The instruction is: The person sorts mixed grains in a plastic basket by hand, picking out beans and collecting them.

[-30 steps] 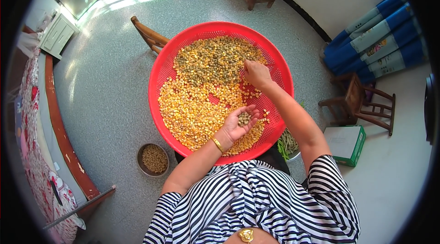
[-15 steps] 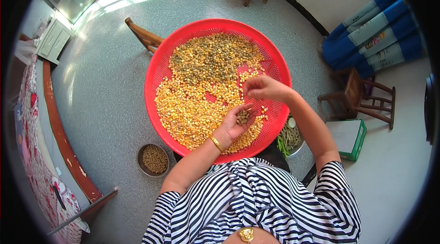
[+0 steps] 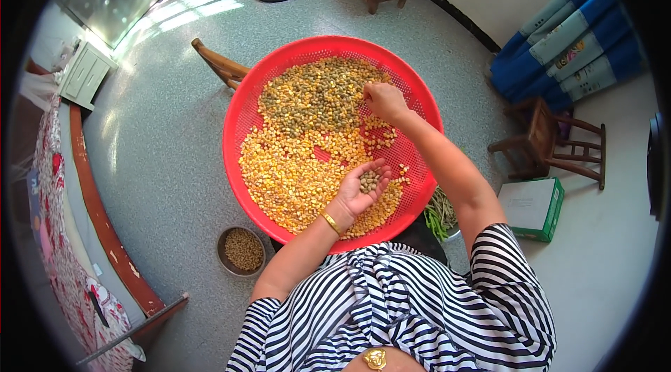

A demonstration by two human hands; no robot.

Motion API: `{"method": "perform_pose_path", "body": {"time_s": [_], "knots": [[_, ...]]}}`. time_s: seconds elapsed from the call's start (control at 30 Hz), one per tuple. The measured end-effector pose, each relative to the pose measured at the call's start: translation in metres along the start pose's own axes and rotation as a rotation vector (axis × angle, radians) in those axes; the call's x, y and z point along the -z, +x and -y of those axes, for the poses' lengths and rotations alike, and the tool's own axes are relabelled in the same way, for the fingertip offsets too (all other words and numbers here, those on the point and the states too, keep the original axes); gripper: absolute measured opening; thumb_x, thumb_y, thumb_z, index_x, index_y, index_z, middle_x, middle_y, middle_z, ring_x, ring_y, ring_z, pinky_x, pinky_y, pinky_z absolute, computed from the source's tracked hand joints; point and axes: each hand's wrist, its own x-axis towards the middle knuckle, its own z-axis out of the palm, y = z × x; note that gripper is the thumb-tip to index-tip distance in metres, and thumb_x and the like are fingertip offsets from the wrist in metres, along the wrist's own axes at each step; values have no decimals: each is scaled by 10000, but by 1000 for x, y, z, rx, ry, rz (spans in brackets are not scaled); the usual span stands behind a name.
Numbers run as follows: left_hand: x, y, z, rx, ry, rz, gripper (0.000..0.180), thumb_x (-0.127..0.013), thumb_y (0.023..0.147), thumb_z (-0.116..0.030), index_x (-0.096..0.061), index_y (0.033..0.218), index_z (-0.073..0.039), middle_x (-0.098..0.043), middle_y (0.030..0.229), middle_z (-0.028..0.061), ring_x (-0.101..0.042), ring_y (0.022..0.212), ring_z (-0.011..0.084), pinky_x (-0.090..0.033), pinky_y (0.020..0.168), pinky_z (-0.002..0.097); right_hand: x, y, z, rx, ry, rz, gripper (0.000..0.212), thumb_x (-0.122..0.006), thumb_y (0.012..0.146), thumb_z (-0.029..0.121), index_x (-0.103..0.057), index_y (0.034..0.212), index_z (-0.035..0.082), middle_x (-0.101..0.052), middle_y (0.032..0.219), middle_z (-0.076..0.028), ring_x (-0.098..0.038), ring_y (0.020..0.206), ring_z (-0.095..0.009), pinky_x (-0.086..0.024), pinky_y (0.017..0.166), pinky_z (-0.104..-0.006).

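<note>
A round red basket (image 3: 419, 96) sits in front of the person, its near edge over the lap and its mouth facing up; the outline is circular, with no evident long axis. Yellow corn kernels (image 3: 279, 183) spread across its near and left part, and a mix of kernels and greenish-brown beans (image 3: 307, 99) fills the far part.

The left hand (image 3: 358, 195) lies palm up over the near right of the corn, pointing away and to the right. Its fingers curve loosely, unclenched, around a small pile of pale brown beans (image 3: 369, 182) cupped in the palm. The right hand (image 3: 386, 101) reaches over the far right of the mix, pointing away and to the left, knuckles up and fingers bent downward; whether they grasp a bean cannot be told.

Below stretches a speckled grey-blue floor (image 3: 161, 162), sunlit in patches near the far door. A round metal bowl (image 3: 223, 259) of brown beans stands left of the lap; green stalks (image 3: 439, 218) show right of it.

The basket is perforated plastic, the kernels smooth and flat, the beans rounded. Farther right are a dark wooden chair (image 3: 538, 140), a green-and-white box (image 3: 531, 208) and a blue cloth curtain (image 3: 524, 64); a red-and-white flowered cloth (image 3: 59, 232) drapes the bed on the left.
</note>
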Motion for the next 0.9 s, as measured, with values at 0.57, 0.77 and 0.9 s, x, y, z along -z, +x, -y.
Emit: {"method": "perform_pose_path", "body": {"time_s": [0.57,0.77,0.9], "knots": [[-5,-2,1,-38,-2,-51,290,-399,899,-193,-541,1045,13,-584,974,129,-575,895,229,-516,758,332,52,-54,10,-3,769,598,97,-561,731,80,-568,807,19,-578,688,-56,-531,647,-107,-434,580,-262],[-2,-1,2,11,-22,-36,284,-398,901,-191,-542,1047,5,-585,971,132,-573,899,227,-517,758,329,35,-50,-3,-96,739,419,101,-560,740,83,-582,803,6,-597,696,-61,-544,629,-112,-443,568,-267],[0,1,3,38,-42,-13,266,-403,900,-173,-537,1045,5,-585,969,143,-577,888,227,-521,752,325,10,-39,-11,-84,497,130,124,-561,696,103,-590,804,48,-605,737,-109,-589,661,-238,-456,593,-342]]}}
